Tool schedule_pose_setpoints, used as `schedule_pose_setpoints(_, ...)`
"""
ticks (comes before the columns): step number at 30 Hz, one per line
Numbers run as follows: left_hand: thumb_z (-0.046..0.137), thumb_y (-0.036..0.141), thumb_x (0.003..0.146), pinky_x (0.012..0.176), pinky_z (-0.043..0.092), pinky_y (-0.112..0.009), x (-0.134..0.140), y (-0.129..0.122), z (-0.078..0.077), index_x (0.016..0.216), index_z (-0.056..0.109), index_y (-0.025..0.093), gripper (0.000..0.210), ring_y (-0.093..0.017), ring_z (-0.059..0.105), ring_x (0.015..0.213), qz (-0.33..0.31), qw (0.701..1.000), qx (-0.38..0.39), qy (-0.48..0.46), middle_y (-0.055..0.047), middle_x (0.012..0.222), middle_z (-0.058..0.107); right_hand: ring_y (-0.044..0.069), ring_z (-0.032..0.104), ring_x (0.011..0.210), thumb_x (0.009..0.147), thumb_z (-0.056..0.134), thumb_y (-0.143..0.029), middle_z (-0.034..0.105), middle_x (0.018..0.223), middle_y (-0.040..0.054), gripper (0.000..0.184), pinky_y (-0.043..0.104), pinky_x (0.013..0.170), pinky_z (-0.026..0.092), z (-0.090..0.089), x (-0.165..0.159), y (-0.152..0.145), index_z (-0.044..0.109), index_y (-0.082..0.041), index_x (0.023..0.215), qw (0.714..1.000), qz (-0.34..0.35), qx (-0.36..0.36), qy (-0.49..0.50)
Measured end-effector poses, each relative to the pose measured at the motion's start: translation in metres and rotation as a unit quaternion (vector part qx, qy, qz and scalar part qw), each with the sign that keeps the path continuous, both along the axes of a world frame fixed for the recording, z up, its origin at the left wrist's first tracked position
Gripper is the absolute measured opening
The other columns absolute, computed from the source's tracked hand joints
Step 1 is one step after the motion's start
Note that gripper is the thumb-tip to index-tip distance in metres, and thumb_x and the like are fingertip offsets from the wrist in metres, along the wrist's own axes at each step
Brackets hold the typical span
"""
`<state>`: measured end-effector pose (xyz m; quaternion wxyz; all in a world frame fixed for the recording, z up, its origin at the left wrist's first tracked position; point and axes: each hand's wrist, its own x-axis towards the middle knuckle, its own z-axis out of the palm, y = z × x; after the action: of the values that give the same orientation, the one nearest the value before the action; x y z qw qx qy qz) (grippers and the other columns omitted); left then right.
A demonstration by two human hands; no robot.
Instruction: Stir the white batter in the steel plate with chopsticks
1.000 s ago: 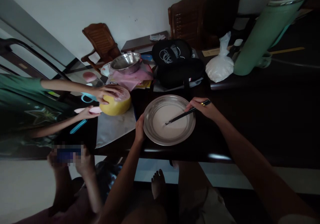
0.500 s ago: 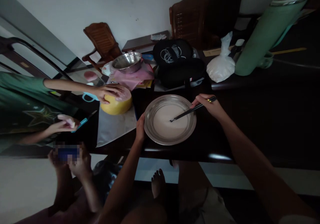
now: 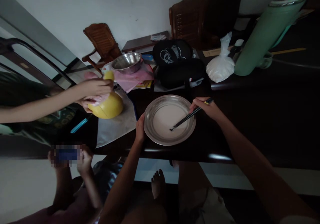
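A wide steel bowl [image 3: 151, 134] stands on the dark table, holding a milky white liquid [image 3: 166, 115]. My left hand [image 3: 140, 129] grips the bowl's left rim, its fingers partly hidden by the bowl's side. In my right hand [image 3: 203, 107] is a pair of black chopsticks [image 3: 186, 118], slanting down over the right rim with the tips in the liquid. A tied clear plastic bag of white powder [image 3: 220, 67] sits behind and to the right of the bowl.
At left another person's hands [image 3: 96, 90] hold a partly peeled pomelo [image 3: 108, 107] over a grey sheet [image 3: 116, 130], near a blue-handled knife [image 3: 79, 125]. An empty steel bowl [image 3: 127, 63], black case [image 3: 180, 72] and tall green flask [image 3: 267, 38] stand behind. A second person holds a blurred device [image 3: 67, 154].
The chopsticks have shifted slightly within the liquid; my left hand stays on the rim. At left, the other person has tilted the pomelo nearer and lifted a yellow piece of peel.
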<state>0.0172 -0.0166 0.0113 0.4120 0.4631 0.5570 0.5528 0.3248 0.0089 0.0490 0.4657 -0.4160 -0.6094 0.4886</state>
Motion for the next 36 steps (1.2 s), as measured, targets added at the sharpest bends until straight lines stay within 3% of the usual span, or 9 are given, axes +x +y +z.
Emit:
schedule_pose_setpoints(3, 0.055, 0.051, 0.085, 0.101, 0.044, -0.034, -0.001, 0.0, -0.002, 0.099, 0.073, 0.016, 0.041, -0.026, 0.06, 0.112, -0.001, 1.0, 0.005, -0.002, -0.006, 0.112, 0.07, 0.019, 0.071, 0.07, 0.083, 0.058, -0.061, 0.075, 0.07, 0.0032, 0.043, 0.032, 0.073, 0.054, -0.001, 0.0, 0.0, 0.072, -0.021, 0.074, 1.0, 0.019, 0.005, -0.015)
schedule_pose_setpoints(8, 0.055, 0.054, 0.084, 0.101, 0.044, -0.035, -0.005, 0.001, -0.01, 0.105, 0.071, 0.016, 0.046, -0.026, 0.06, 0.112, -0.018, 1.0, 0.007, -0.015, -0.007, 0.113, 0.07, 0.019, 0.07, 0.067, 0.083, 0.06, -0.058, 0.074, 0.067, 0.0039, 0.041, 0.031, 0.069, 0.054, -0.001, 0.001, 0.001, 0.071, -0.02, 0.072, 0.999, -0.031, 0.013, 0.003)
schedule_pose_setpoints(13, 0.054, 0.053, 0.085, 0.102, 0.043, -0.035, -0.004, 0.001, -0.008, 0.103, 0.072, 0.015, 0.045, -0.026, 0.06, 0.112, -0.006, 1.0, 0.0, -0.004, -0.007, 0.111, 0.07, 0.019, 0.071, 0.068, 0.083, 0.059, -0.059, 0.075, 0.069, 0.0041, 0.042, 0.032, 0.071, 0.055, 0.0, -0.002, 0.0, 0.071, -0.02, 0.071, 1.0, 0.024, -0.002, -0.008)
schedule_pose_setpoints(18, 0.055, 0.051, 0.084, 0.101, 0.043, -0.035, -0.003, 0.001, -0.004, 0.095, 0.072, 0.016, 0.04, -0.026, 0.059, 0.112, -0.006, 1.0, 0.008, 0.007, -0.007, 0.106, 0.071, 0.019, 0.071, 0.069, 0.084, 0.06, -0.057, 0.074, 0.068, 0.0036, 0.039, 0.031, 0.07, 0.054, 0.0, 0.0, 0.0, 0.071, -0.021, 0.072, 0.999, -0.038, 0.014, -0.001)
schedule_pose_setpoints(21, 0.055, 0.05, 0.084, 0.101, 0.043, -0.034, -0.004, 0.001, -0.006, 0.091, 0.071, 0.016, 0.038, -0.026, 0.06, 0.111, -0.009, 1.0, 0.011, 0.004, -0.007, 0.106, 0.071, 0.019, 0.069, 0.063, 0.082, 0.059, -0.06, 0.074, 0.065, 0.004, 0.043, 0.031, 0.067, 0.054, 0.001, -0.001, -0.001, 0.07, -0.02, 0.069, 1.0, -0.013, -0.002, 0.0)
schedule_pose_setpoints(24, 0.054, 0.05, 0.085, 0.1, 0.044, -0.034, -0.006, 0.002, -0.01, 0.09, 0.07, 0.015, 0.039, -0.026, 0.06, 0.11, -0.004, 1.0, 0.002, 0.003, -0.008, 0.107, 0.071, 0.019, 0.071, 0.07, 0.082, 0.059, -0.061, 0.075, 0.07, 0.0041, 0.043, 0.032, 0.073, 0.054, 0.002, -0.003, -0.001, 0.072, -0.021, 0.072, 1.0, 0.01, 0.009, -0.017)
schedule_pose_setpoints(29, 0.051, 0.051, 0.087, 0.101, 0.043, -0.034, -0.009, 0.002, -0.013, 0.097, 0.071, 0.015, 0.042, -0.025, 0.06, 0.112, -0.013, 1.0, 0.001, 0.008, -0.007, 0.11, 0.07, 0.02, 0.07, 0.069, 0.082, 0.06, -0.059, 0.074, 0.068, 0.0037, 0.041, 0.033, 0.072, 0.054, 0.001, 0.0, 0.0, 0.071, -0.021, 0.072, 0.999, -0.044, 0.01, 0.003)
schedule_pose_setpoints(34, 0.053, 0.052, 0.086, 0.101, 0.043, -0.035, -0.007, 0.001, -0.011, 0.099, 0.071, 0.015, 0.044, -0.025, 0.06, 0.11, -0.013, 1.0, 0.0, 0.009, -0.008, 0.112, 0.07, 0.019, 0.071, 0.07, 0.084, 0.058, -0.057, 0.075, 0.071, 0.0043, 0.041, 0.032, 0.073, 0.054, 0.0, -0.003, -0.001, 0.071, -0.02, 0.072, 1.0, 0.02, 0.007, -0.013)
schedule_pose_setpoints(36, 0.053, 0.053, 0.086, 0.101, 0.043, -0.035, -0.007, 0.001, -0.011, 0.102, 0.071, 0.015, 0.045, -0.025, 0.06, 0.111, -0.014, 1.0, 0.0, 0.004, -0.008, 0.112, 0.07, 0.019, 0.071, 0.075, 0.085, 0.058, -0.056, 0.076, 0.075, 0.0044, 0.039, 0.031, 0.075, 0.053, 0.0, -0.003, -0.001, 0.072, -0.021, 0.075, 1.0, 0.009, 0.017, -0.022)
